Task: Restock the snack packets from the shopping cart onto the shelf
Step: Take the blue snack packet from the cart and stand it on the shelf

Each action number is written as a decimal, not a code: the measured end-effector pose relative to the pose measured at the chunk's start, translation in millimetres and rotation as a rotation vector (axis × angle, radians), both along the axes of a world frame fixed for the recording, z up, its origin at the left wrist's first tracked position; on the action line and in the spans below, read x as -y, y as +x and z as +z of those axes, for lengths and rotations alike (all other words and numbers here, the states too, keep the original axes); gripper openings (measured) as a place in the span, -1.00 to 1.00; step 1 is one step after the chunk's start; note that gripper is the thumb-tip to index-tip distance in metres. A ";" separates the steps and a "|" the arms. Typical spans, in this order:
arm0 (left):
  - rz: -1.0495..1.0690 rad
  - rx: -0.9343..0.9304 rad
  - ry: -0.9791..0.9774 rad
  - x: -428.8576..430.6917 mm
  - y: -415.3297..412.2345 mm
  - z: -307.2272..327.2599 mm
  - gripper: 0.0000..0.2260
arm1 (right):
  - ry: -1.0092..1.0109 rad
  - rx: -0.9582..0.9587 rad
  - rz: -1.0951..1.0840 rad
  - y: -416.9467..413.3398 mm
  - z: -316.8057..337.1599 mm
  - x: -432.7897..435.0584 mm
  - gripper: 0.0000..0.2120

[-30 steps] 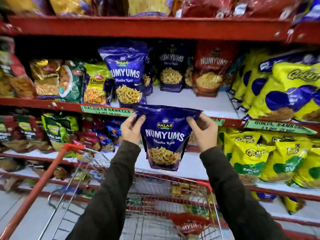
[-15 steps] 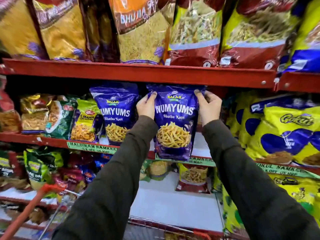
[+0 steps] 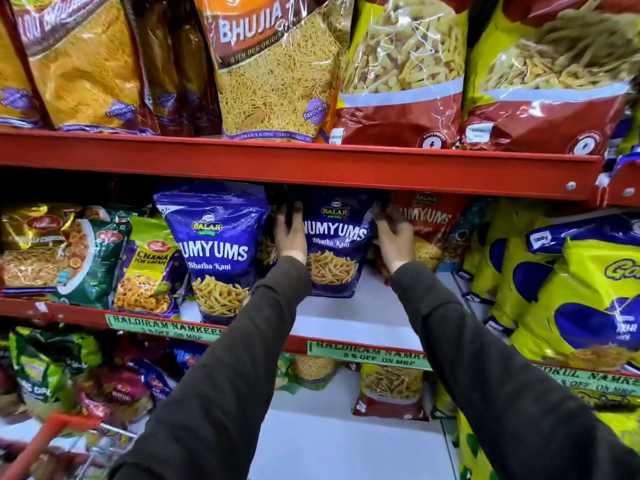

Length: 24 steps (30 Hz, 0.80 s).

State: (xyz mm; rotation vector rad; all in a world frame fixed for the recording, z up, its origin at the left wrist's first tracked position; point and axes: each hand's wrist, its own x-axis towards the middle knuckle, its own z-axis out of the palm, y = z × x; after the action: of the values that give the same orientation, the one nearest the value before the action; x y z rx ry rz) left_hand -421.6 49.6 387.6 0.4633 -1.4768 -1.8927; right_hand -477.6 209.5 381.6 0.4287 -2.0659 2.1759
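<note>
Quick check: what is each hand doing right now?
Left hand: gripping the blue Numyums packet by its left edge.
Right hand: gripping the same packet's right edge.

green price labels (image 3: pixel 369 355) on the shelf edge, dark sleeves (image 3: pixel 242 358) reaching forward

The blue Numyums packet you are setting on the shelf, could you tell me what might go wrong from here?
The blue Numyums packet stands well back, held by the left hand and right hand. It may topple forward when the grip lets go. Its top sits close under the red upper shelf and could catch. Withdrawing sleeves might nudge the front Numyums packet.
</note>
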 end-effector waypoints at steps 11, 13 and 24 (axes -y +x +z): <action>-0.145 0.292 -0.093 2.4 10.3 -74.3 -0.51 | 0.048 0.316 0.142 14.4 -78.2 4.2 -0.63; -0.134 0.284 -0.144 0.5 20.9 -76.0 -0.51 | 0.052 0.279 0.126 27.0 -79.9 2.2 -0.80; -0.044 0.274 -0.248 -11.3 89.2 -92.4 -0.49 | 0.090 0.150 0.098 93.3 -97.5 -15.9 -0.83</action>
State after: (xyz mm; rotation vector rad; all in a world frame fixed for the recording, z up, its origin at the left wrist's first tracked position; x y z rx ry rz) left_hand -332.4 60.9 295.2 0.5933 -1.8866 -1.6987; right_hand -384.3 225.4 284.1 0.3947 -2.2746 2.2393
